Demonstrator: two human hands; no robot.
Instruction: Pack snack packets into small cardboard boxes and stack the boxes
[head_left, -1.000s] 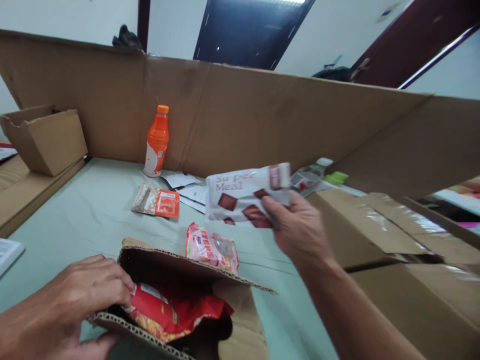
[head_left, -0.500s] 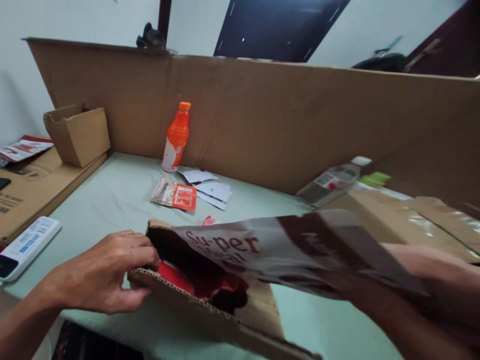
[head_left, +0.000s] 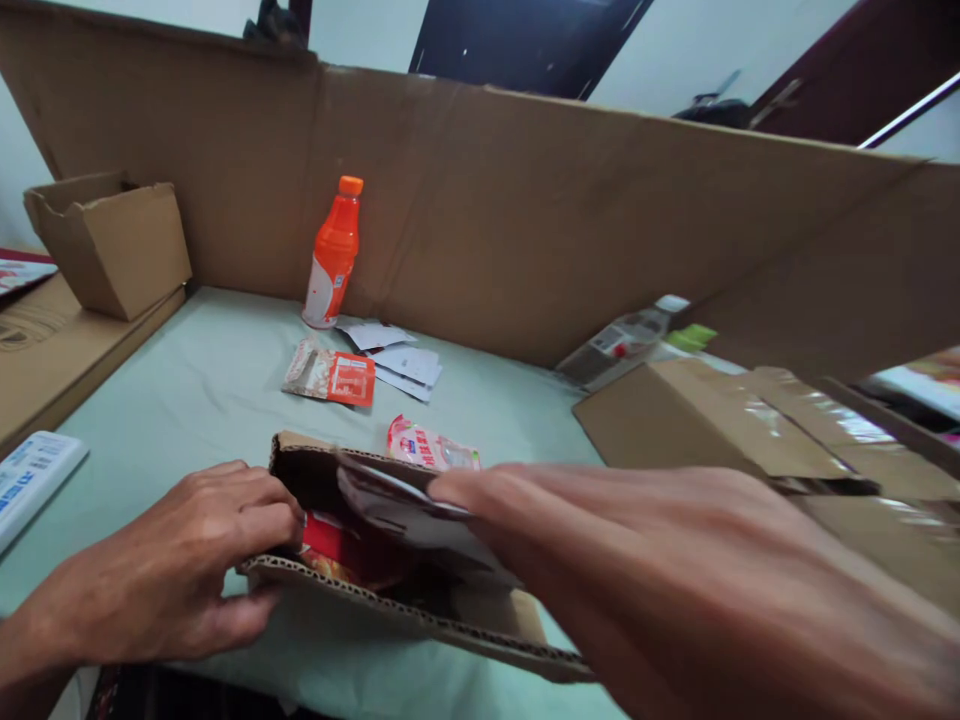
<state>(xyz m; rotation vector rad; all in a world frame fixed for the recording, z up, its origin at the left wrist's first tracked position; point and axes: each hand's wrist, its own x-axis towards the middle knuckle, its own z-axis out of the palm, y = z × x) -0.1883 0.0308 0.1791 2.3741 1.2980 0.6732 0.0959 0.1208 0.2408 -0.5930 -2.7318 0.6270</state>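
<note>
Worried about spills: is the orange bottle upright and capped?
Upright and capped. The orange bottle stands on the table against the cardboard wall, its orange cap on top.

1. There is one view only, from a camera on the person's head, looking forward and down across the table [head_left: 187, 400].
2. Taking the small open carton [head_left: 420, 610] as landmark: it lies low and centre in the picture, very near the lens, its open mouth facing the camera.
3. The left hand [head_left: 187, 570] sits just left of the carton; the right hand [head_left: 675, 580] enters from its right, so close that it is blurred and large.
4. Beyond the carton the view reaches the cardboard wall [head_left: 525, 220], with an orange bottle [head_left: 332, 255] standing against it, behind and left.
5. The horizon tilts, dropping toward the right of the carton.
</note>
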